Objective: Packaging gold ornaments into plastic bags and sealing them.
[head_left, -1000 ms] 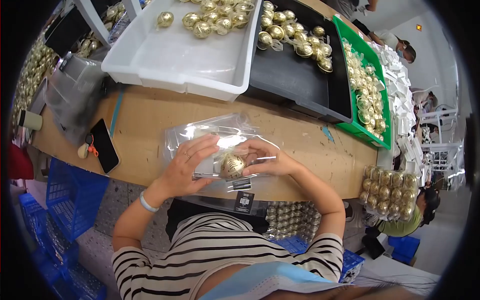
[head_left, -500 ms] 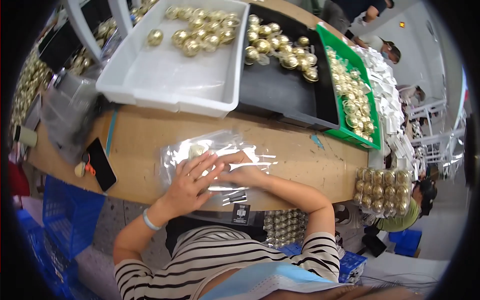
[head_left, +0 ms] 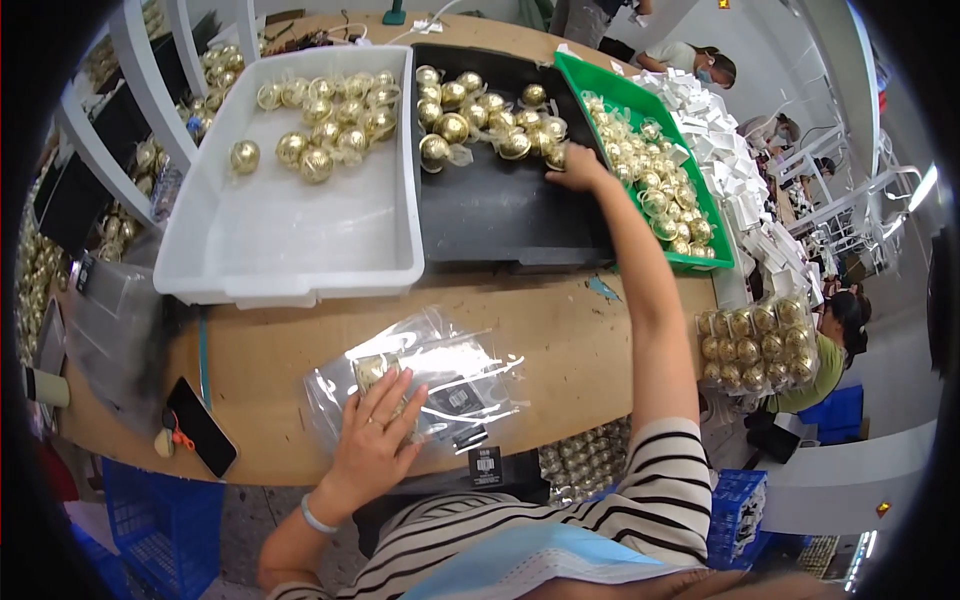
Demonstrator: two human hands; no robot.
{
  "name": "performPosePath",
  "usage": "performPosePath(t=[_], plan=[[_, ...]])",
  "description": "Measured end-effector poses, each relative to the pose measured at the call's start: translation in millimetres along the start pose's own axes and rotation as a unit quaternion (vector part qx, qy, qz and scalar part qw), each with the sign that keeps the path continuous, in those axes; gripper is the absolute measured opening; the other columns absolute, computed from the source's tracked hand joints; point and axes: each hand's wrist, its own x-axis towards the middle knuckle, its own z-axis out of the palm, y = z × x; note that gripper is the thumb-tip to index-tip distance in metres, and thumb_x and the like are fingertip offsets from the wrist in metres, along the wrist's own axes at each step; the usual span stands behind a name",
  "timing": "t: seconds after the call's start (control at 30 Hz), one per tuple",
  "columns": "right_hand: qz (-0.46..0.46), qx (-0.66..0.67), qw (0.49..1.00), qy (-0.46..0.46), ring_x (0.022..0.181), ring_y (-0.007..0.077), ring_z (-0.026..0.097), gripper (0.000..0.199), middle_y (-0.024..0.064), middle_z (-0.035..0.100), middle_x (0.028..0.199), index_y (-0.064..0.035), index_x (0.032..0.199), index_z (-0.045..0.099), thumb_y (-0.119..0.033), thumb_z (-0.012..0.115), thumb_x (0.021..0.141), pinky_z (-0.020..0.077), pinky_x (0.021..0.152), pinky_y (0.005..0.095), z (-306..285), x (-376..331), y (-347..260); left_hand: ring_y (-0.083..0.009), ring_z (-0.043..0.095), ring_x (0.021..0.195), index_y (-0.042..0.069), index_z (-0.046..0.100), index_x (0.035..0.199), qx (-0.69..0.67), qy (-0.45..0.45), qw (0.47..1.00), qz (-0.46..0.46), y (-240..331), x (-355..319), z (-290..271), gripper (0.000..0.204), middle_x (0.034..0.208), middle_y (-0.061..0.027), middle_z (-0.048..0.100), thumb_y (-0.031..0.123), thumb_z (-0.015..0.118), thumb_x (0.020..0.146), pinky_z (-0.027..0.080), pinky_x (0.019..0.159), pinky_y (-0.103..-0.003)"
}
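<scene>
My left hand (head_left: 375, 425) lies with fingers stretched out on a clear plastic package (head_left: 450, 350) on the table. A gold piece (head_left: 370, 370) shows in the package just beyond these fingertips; the rest of it is hidden by the hand. A dark label (head_left: 458, 397) shows through the plastic. My right hand (head_left: 578, 168) reaches far into the black tray (head_left: 490, 220), its fingers curled at a gold ball ornament (head_left: 556, 156) at the near end of a cluster. Several similar gold balls with pale ribbons lie beyond it.
A white tray (head_left: 290, 245) and a green tray (head_left: 715, 262), both with gold balls, flank the black one. A phone (head_left: 203, 428) lies at left. Packed gold balls (head_left: 757, 345) stand at the right edge. White boxes (head_left: 715, 130) are piled behind; people work beyond.
My right hand has left the plastic package and stretched forward into the black tray, to a gold ball. The left hand stays on the package. The view has shifted.
</scene>
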Motion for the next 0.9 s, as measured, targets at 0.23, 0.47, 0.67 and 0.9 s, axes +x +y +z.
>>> performPosePath(t=[0.23,0.47,0.67,0.9], plan=[[-0.035,0.181,0.976,0.113,0.109,0.0452,0.059,0.060,0.0282,0.054,0.119,0.0012,0.117,0.058,-0.039,0.084,0.079,0.0483,0.097,0.0455,-25.1,-63.7,-69.1,-0.0288,0.039,0.145,0.014,0.051,0.149,0.008,-0.019,1.000,-0.016,1.7,-3.5,-2.6,0.074,0.157,-0.0118,0.043,0.021,0.077,0.080,0.035,0.105,-0.053],[-0.083,0.308,0.930,0.185,0.115,0.0312,0.055,0.070,0.0174,0.052,0.122,-0.0028,0.135,0.055,-0.011,0.086,0.074,0.0473,0.098,0.0383,-19.7,-293.1,-143.8,-0.0352,0.032,0.143,0.016,0.041,0.155,0.055,-0.076,0.995,-0.033,13.0,15.3,-16.7,0.084,0.156,-0.0156,0.034,0.019,0.078,0.079,0.032,0.108,-0.053],[-0.090,0.730,0.660,-0.152,0.125,0.0195,0.056,0.068,0.0077,0.059,0.130,-0.0036,0.132,0.054,-0.005,0.088,0.074,0.0455,0.108,0.0375,23.9,-298.2,-172.3,-0.0355,0.035,0.141,0.017,0.043,0.154,0.041,-0.054,0.997,-0.021,7.2,13.8,-9.9,0.086,0.153,-0.0165,0.037,0.020,0.081,0.077,0.033,0.109,-0.049],[-0.116,0.707,0.659,-0.229,0.132,0.0217,0.053,0.062,0.0135,0.061,0.134,0.0030,0.135,0.054,-0.012,0.085,0.083,0.0494,0.106,0.0356,6.8,-257.3,-247.6,-0.0348,0.036,0.139,0.020,0.043,0.155,0.074,-0.035,0.997,0.013,6.9,6.7,-6.4,0.090,0.158,-0.0079,0.037,0.017,0.082,0.074,0.033,0.107,-0.049]])
